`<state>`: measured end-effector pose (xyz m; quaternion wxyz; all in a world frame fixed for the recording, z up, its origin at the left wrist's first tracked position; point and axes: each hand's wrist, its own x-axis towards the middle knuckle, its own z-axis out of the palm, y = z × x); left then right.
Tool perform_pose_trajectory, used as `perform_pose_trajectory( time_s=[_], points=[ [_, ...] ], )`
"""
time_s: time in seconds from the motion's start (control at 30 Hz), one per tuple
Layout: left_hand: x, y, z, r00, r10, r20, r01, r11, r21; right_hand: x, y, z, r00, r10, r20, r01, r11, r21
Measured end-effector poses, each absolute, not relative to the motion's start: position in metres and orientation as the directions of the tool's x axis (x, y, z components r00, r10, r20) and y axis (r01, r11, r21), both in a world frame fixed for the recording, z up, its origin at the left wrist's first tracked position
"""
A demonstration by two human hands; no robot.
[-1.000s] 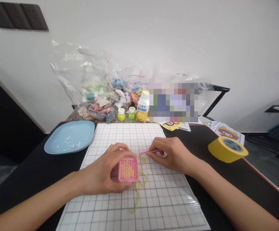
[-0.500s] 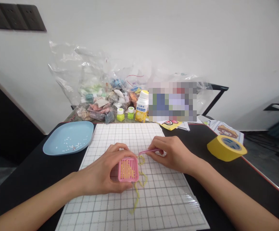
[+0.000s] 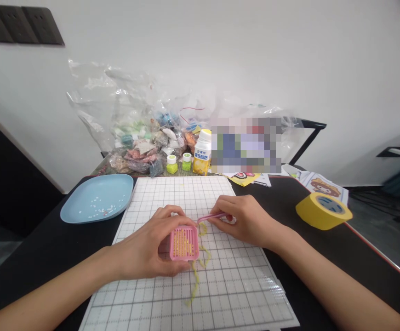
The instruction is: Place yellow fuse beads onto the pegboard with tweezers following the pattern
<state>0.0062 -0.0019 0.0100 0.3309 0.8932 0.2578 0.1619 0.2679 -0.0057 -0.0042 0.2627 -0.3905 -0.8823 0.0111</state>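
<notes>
Between the thumb and fingers of my left hand (image 3: pixel 155 243) is a small pink square tray (image 3: pixel 193 230), its grooves partly lined with tiny yellow beads (image 3: pixel 181 243). My right hand (image 3: pixel 243 220) pinches slim pink tweezers (image 3: pixel 209 217), their bent tip just beyond the tray's upper right corner. A wavy yellow-green line of beads (image 3: pixel 196 285) lies on the white gridded board (image 3: pixel 234 289), beside and below the tray. Whether the tweezers' tip holds a bead is too small to tell.
A light blue plate (image 3: pixel 82 197) with scattered white beads lies at left. Behind the board stand two small yellow-green jars (image 3: pixel 172 164) and a yogurt bottle (image 3: pixel 202 154), with plastic bags of material (image 3: pixel 141 151) behind. At right are a yellow tape roll (image 3: pixel 313 211) and printed cards (image 3: pixel 326 186).
The tip of the tweezers has shifted slightly left, closer to the tray's corner. My left hand and the tray stay in place; the view has moved very slightly.
</notes>
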Motion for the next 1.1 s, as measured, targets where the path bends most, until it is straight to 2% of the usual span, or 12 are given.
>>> perform_pose_trajectory(
  time_s=[0.2, 0.5, 0.77, 1.1],
  points=[
    [0.006, -0.001, 0.009, 0.822, 0.555, 0.128, 0.34, -0.66, 0.67, 0.27, -0.005, 0.0, -0.506, 0.693, 0.514, 0.657, 0.695, -0.291],
    [0.006, -0.003, 0.007, 0.758, 0.627, 0.18, 0.349, -0.622, 0.701, 0.262, -0.012, 0.004, -0.444, 0.649, 0.618, 0.569, 0.737, -0.365],
    [0.003, -0.001, 0.001, 0.725, 0.649, 0.23, 0.377, -0.654, 0.656, 0.252, -0.017, 0.0, -0.545, 0.642, 0.54, 0.53, 0.762, -0.372],
    [0.003, -0.001, 0.001, 0.727, 0.645, 0.235, 0.372, -0.658, 0.655, 0.252, -0.018, -0.001, -0.549, 0.653, 0.522, 0.549, 0.753, -0.363]
  ],
)
